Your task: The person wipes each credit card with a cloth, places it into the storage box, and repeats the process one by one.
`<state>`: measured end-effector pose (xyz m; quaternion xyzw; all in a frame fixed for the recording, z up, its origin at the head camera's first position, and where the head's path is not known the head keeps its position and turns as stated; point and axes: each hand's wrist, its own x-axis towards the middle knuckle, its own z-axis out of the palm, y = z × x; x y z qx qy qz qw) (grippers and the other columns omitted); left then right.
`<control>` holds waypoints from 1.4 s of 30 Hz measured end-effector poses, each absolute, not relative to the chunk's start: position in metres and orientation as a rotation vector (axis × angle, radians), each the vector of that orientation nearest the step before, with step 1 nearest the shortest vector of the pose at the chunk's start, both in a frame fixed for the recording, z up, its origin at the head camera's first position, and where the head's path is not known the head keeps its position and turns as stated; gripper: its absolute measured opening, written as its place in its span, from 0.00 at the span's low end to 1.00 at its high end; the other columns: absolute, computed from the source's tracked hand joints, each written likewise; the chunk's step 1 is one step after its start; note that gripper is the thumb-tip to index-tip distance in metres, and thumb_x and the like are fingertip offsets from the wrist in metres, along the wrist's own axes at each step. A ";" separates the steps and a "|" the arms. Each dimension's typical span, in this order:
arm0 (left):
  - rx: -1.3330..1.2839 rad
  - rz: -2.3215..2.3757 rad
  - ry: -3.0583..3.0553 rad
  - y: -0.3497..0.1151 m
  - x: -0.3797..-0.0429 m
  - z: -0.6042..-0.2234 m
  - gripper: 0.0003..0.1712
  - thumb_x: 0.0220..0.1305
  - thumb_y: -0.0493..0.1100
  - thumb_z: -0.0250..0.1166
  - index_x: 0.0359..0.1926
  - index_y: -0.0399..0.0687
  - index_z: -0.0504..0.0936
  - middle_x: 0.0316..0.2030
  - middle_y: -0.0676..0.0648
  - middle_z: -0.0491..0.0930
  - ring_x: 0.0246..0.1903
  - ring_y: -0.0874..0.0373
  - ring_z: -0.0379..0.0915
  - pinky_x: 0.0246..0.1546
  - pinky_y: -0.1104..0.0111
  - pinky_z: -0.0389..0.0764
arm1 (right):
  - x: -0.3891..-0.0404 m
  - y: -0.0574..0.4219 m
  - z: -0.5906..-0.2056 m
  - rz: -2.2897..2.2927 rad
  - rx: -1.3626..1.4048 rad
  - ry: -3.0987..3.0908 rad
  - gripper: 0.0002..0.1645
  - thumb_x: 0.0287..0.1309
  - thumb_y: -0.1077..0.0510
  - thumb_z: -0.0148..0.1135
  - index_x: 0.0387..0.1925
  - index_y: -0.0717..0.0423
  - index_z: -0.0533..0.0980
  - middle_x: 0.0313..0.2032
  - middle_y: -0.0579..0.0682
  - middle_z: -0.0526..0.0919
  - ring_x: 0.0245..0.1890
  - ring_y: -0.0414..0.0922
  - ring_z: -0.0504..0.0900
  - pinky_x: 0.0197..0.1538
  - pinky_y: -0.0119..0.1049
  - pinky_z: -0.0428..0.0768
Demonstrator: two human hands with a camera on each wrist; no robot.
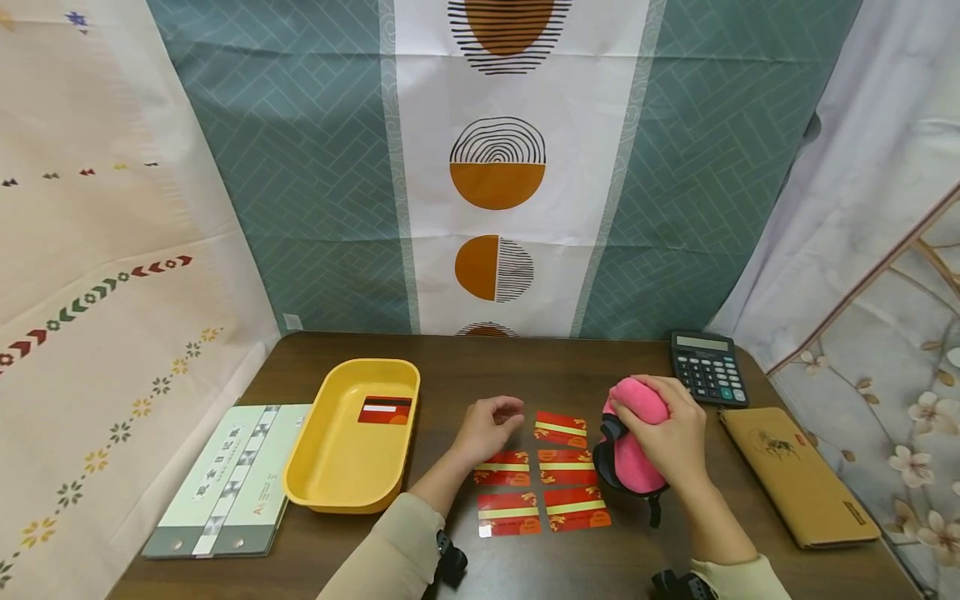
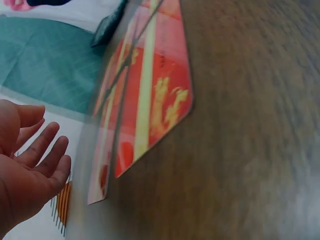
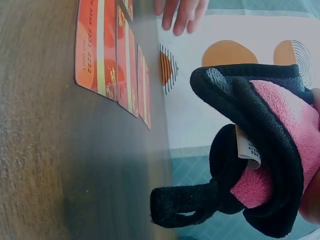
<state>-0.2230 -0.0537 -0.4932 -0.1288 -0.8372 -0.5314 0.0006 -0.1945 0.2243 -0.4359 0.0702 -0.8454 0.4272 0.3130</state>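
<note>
My right hand (image 1: 670, 429) grips a bunched pink cloth (image 1: 637, 471) with black edging, a black loop and a small white label (image 3: 248, 154). The cloth is held up above the table, just right of several red cards (image 1: 577, 508) laid in two columns. Each card has a pale yellow stripe and gold figures. My left hand (image 1: 487, 429) hovers by the upper left of the cards, fingers loosely bent, holding nothing. In the left wrist view that hand (image 2: 32, 165) is apart from the cards (image 2: 165, 85). Another red card (image 1: 385, 410) with a dark stripe lies in the yellow tray (image 1: 330, 475).
Left of the tray, partly under its edge, lies a pale green folder (image 1: 217, 475). A black calculator (image 1: 708, 368) sits at the back right of the brown table (image 1: 480, 367). A tan notebook (image 1: 798, 475) lies along the right edge. Patterned curtains hang behind.
</note>
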 end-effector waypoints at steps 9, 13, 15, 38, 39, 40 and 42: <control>-0.437 -1.655 -2.682 -0.037 -0.231 -0.508 0.19 0.69 0.37 0.66 0.59 0.38 0.81 0.53 0.43 0.83 0.53 0.47 0.78 0.56 0.54 0.80 | -0.194 0.227 -0.438 1.131 0.191 -2.246 0.27 0.42 0.61 0.84 0.48 0.55 0.84 0.45 0.47 0.84 0.41 0.37 0.77 0.40 0.20 0.74; -0.454 -1.569 -2.729 -0.031 -0.236 -0.513 0.19 0.67 0.38 0.69 0.58 0.41 0.82 0.55 0.44 0.81 0.56 0.47 0.76 0.58 0.53 0.78 | -0.193 0.228 -0.440 1.122 0.187 -2.261 0.27 0.43 0.60 0.83 0.49 0.55 0.84 0.46 0.48 0.84 0.42 0.38 0.77 0.40 0.20 0.74; -0.477 -1.504 -2.761 -0.028 -0.238 -0.515 0.21 0.65 0.40 0.71 0.58 0.42 0.83 0.57 0.44 0.80 0.58 0.45 0.75 0.59 0.52 0.76 | -0.193 0.229 -0.440 1.123 0.185 -2.266 0.27 0.43 0.60 0.83 0.49 0.55 0.84 0.46 0.48 0.84 0.42 0.38 0.77 0.41 0.21 0.74; -0.452 -1.216 -2.901 -0.024 -0.241 -0.508 0.35 0.57 0.41 0.78 0.64 0.43 0.76 0.51 0.43 0.76 0.51 0.47 0.68 0.57 0.54 0.71 | -0.197 0.237 -0.446 1.113 0.167 -2.286 0.28 0.45 0.59 0.83 0.51 0.55 0.83 0.47 0.49 0.84 0.42 0.43 0.78 0.41 0.19 0.74; -0.435 -1.252 -2.889 -0.024 -0.240 -0.508 0.35 0.56 0.39 0.78 0.64 0.43 0.76 0.50 0.43 0.75 0.51 0.48 0.68 0.56 0.55 0.72 | -0.196 0.237 -0.447 1.117 0.164 -2.288 0.28 0.45 0.58 0.82 0.51 0.55 0.83 0.47 0.49 0.84 0.42 0.43 0.79 0.41 0.19 0.74; -0.416 -1.287 -2.880 -0.025 -0.240 -0.508 0.34 0.56 0.38 0.78 0.64 0.42 0.76 0.49 0.44 0.73 0.49 0.48 0.68 0.54 0.56 0.73 | -0.196 0.237 -0.447 1.120 0.162 -2.291 0.28 0.46 0.58 0.82 0.51 0.55 0.83 0.47 0.50 0.85 0.42 0.44 0.79 0.41 0.19 0.74; -0.373 -1.355 -2.852 -0.025 -0.239 -0.508 0.32 0.55 0.36 0.78 0.62 0.40 0.78 0.46 0.45 0.71 0.44 0.51 0.68 0.47 0.59 0.75 | -0.195 0.238 -0.447 1.122 0.154 -2.295 0.28 0.46 0.58 0.82 0.51 0.55 0.83 0.47 0.50 0.85 0.42 0.45 0.80 0.41 0.18 0.73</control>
